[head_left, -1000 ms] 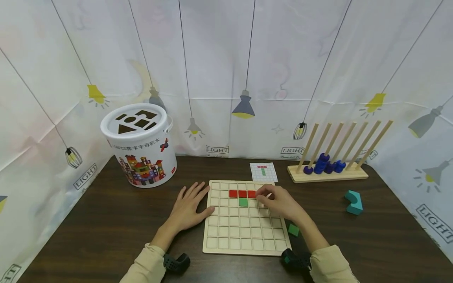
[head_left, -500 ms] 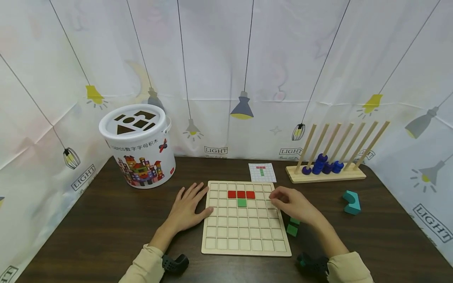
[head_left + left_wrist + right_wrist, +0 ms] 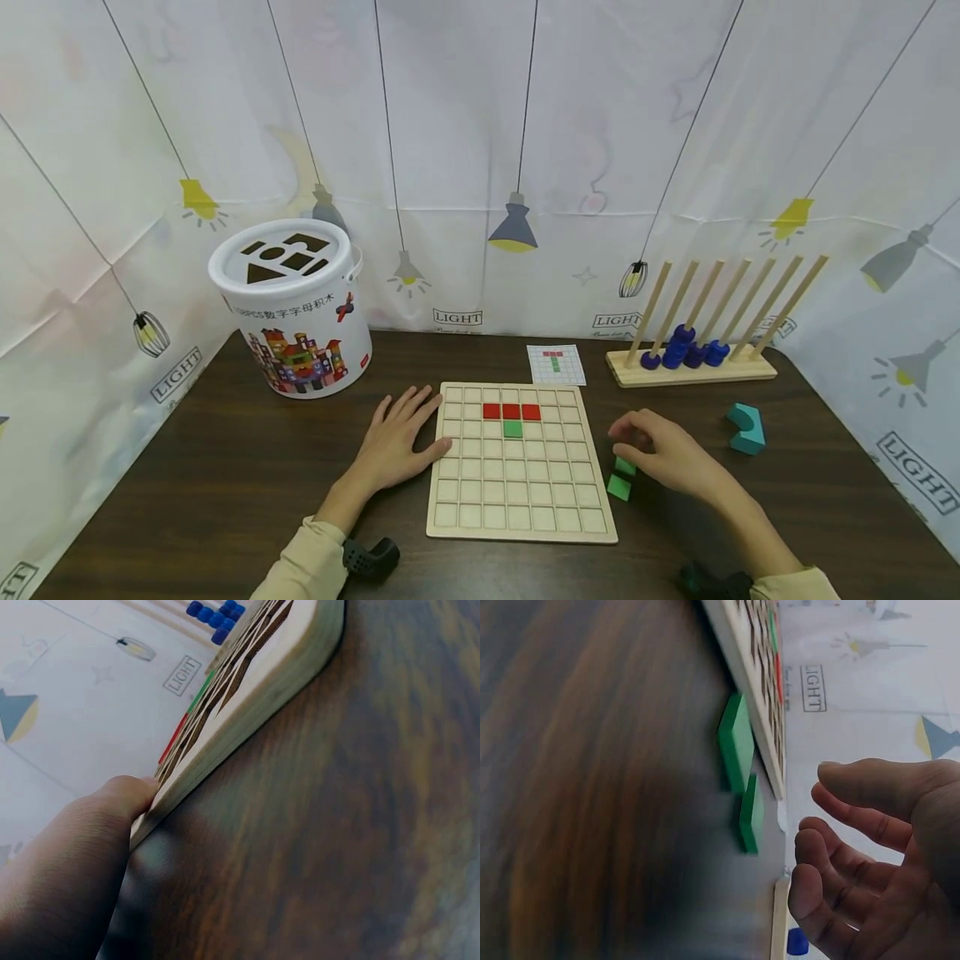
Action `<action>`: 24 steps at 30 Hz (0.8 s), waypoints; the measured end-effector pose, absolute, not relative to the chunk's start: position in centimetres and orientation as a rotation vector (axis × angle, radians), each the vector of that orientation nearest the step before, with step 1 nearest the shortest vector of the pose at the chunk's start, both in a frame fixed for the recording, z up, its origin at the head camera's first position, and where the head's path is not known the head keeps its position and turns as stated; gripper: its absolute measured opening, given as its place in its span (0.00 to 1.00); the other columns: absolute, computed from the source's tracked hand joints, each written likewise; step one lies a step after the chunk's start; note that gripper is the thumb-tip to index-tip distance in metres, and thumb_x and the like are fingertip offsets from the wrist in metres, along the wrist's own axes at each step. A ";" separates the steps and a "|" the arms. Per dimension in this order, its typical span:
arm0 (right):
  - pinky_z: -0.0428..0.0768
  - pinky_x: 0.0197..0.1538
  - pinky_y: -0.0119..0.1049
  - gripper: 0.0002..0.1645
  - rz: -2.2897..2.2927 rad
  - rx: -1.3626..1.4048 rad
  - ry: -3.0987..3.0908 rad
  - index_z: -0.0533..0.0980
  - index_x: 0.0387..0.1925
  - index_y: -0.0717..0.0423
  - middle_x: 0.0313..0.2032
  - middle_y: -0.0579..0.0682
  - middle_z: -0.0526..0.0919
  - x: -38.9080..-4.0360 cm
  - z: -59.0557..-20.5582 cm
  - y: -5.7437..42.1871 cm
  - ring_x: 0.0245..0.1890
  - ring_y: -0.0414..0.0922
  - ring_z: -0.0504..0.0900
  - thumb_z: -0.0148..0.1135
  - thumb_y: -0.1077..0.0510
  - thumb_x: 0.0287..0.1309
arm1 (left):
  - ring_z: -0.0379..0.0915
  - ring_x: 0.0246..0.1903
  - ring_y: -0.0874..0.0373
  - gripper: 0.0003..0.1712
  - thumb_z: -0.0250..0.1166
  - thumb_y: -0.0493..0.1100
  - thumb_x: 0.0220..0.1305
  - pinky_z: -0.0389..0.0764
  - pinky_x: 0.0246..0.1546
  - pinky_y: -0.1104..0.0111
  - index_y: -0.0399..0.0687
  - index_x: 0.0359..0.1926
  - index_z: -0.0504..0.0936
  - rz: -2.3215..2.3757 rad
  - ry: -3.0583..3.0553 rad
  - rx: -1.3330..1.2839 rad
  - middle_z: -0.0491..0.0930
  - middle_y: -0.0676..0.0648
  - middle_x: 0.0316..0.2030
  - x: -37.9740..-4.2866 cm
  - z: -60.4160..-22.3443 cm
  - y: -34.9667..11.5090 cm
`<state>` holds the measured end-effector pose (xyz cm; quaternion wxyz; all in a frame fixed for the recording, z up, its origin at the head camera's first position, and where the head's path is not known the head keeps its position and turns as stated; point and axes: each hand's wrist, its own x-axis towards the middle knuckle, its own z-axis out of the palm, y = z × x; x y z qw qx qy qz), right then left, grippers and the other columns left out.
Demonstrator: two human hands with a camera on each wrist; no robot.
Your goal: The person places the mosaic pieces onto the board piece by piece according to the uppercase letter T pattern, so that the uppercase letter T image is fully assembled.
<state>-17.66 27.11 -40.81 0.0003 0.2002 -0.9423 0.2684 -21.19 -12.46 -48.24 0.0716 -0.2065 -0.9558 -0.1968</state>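
A square wooden grid board lies on the table, holding a row of three red tiles with one green tile under the middle one. Spread flat at the board's left edge is my left hand; its thumb touches the rim. My right hand hovers off the board's right side, fingers loosely bent and holding nothing. Two loose green tiles lie by that edge: a nearer tile, also in the right wrist view, and a farther one, partly behind the fingers.
Behind the board lies a card printed with a red and green T. A wooden peg rack with blue beads stands at the back right, a teal arch block in front of it. A white bucket stands back left.
My right hand has left the rightmost red tile and moved right and nearer, to the loose green tiles. The farther loose tile has come into view. My left hand stays put.
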 end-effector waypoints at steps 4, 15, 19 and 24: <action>0.73 0.32 0.30 0.14 0.800 0.614 -2.991 0.77 0.45 0.51 0.42 0.46 0.78 -17.1 -40.9 27.9 0.32 0.32 0.71 0.65 0.53 0.57 | 0.45 0.73 0.48 0.43 0.49 0.72 0.61 0.43 0.70 0.43 0.60 0.72 0.57 -0.600 -2.871 -0.625 0.54 0.48 0.73 -21.1 -48.2 -12.5; 0.71 0.28 0.27 0.26 0.819 0.697 -3.066 0.72 0.54 0.52 0.46 0.50 0.74 -16.7 -41.0 28.7 0.30 0.32 0.71 0.66 0.50 0.55 | 0.44 0.73 0.49 0.43 0.48 0.73 0.61 0.42 0.70 0.43 0.60 0.72 0.57 -0.591 -2.889 -0.612 0.54 0.49 0.73 -21.3 -48.4 -12.5; 0.71 0.27 0.27 0.27 0.821 0.774 -3.095 0.71 0.56 0.53 0.46 0.50 0.74 -16.7 -41.2 28.9 0.29 0.29 0.70 0.65 0.51 0.56 | 0.45 0.73 0.49 0.43 0.48 0.73 0.61 0.43 0.70 0.43 0.61 0.72 0.57 -0.581 -2.883 -0.619 0.54 0.49 0.73 -21.4 -48.5 -12.5; 0.72 0.30 0.27 0.22 0.856 0.811 -3.102 0.73 0.52 0.52 0.46 0.48 0.74 -16.8 -41.4 28.9 0.31 0.30 0.71 0.64 0.50 0.57 | 0.46 0.73 0.49 0.43 0.48 0.73 0.61 0.43 0.70 0.43 0.61 0.72 0.57 -0.579 -2.876 -0.616 0.54 0.49 0.73 -21.3 -48.4 -12.5</action>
